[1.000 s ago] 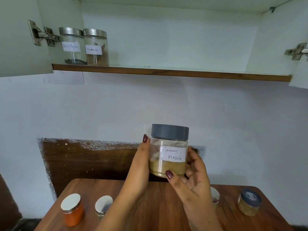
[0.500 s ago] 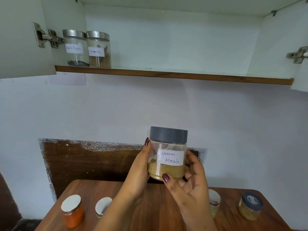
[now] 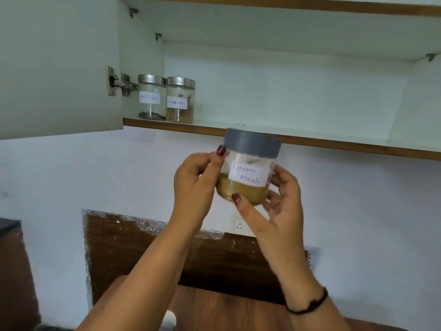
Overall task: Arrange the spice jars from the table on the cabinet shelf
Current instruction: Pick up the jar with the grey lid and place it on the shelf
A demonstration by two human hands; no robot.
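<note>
The left grip (image 3: pixel 193 185) and right grip (image 3: pixel 284 199) both grasp the garam masala jar (image 3: pixel 248 173), held in the air just under the shelf (image 3: pixel 334 142) edge; the carry step is in hand; next it likely needs lifting over the edge, beside the 2 jars (image 3: pixel 180 101) there.

Held jar (image 3: pixel 248 173): I have it in the air between both hands, in front of the shelf edge, its lid level with that edge.
Left hand (image 3: pixel 194 180): grips the jar's left side.
Right hand (image 3: pixel 284 199): grips its right side, thumb across the lower front.
Shelf (image 3: pixel 334 143): above and behind my hands.
Corner jar (image 3: pixel 151 97): on the shelf, far left, beside the hinge (image 3: pixel 119 83).
Second jar (image 3: pixel 180 100): just right of the corner jar.
Door (image 3: pixel 59 68): open, left of the shelf.
Table (image 3: pixel 226 309): below my forearms, against the wall.
</note>
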